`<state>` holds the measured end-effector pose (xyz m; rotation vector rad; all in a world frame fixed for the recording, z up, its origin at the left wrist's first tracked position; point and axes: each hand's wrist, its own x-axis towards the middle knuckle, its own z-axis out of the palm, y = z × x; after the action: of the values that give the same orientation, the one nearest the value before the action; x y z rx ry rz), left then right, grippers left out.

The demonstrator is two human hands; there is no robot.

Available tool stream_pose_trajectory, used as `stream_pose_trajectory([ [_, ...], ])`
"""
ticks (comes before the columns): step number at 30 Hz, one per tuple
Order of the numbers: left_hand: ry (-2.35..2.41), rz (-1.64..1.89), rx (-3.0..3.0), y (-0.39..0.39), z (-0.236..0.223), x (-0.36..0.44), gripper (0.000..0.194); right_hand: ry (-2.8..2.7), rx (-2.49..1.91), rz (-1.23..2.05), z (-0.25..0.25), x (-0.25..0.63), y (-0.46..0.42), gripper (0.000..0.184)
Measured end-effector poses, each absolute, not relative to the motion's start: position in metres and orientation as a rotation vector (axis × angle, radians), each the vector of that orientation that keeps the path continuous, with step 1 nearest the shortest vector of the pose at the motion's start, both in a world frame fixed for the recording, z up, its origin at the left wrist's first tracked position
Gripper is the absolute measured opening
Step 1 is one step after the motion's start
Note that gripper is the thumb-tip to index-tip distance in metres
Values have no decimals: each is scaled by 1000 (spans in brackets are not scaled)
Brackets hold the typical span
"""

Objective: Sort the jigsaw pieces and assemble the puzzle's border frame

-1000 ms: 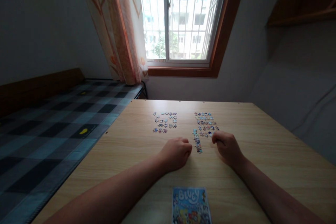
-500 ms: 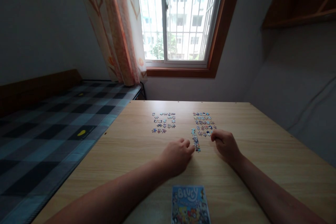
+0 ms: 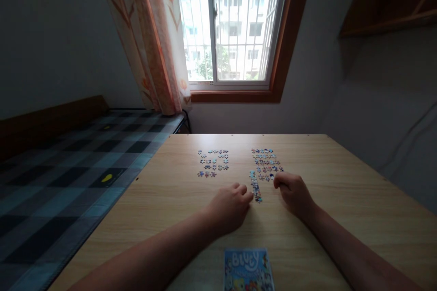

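Both of my hands rest on a light wooden table (image 3: 341, 200). My left hand (image 3: 230, 204) lies with curled fingers, its fingertips touching the near end of a short joined strip of puzzle pieces (image 3: 255, 187). My right hand (image 3: 293, 192) is closed in a pinch just right of that strip, at the near edge of a group of loose puzzle pieces (image 3: 266, 163); whether it holds a piece I cannot make out. A second group of loose pieces (image 3: 212, 163) lies further left.
A blue puzzle box or picture card (image 3: 248, 270) lies at the near table edge between my forearms. A bed with a dark checked cover (image 3: 68, 177) adjoins the table's left side. Behind are a window (image 3: 235, 22), a curtain (image 3: 150, 36) and a wall shelf (image 3: 392, 4).
My left hand has slid slightly right, its fingers uncurling toward the joined strip. My right hand has stayed near the right group. The camera tilted a little.
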<state>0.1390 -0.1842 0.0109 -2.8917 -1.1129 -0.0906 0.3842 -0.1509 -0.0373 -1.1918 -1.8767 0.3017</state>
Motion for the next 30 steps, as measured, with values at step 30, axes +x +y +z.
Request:
stream_pose_trajectory([
  [30, -1089, -147, -2880, -181, 9, 138, 9, -1875, -1163, 307, -34, 382, -152, 19],
])
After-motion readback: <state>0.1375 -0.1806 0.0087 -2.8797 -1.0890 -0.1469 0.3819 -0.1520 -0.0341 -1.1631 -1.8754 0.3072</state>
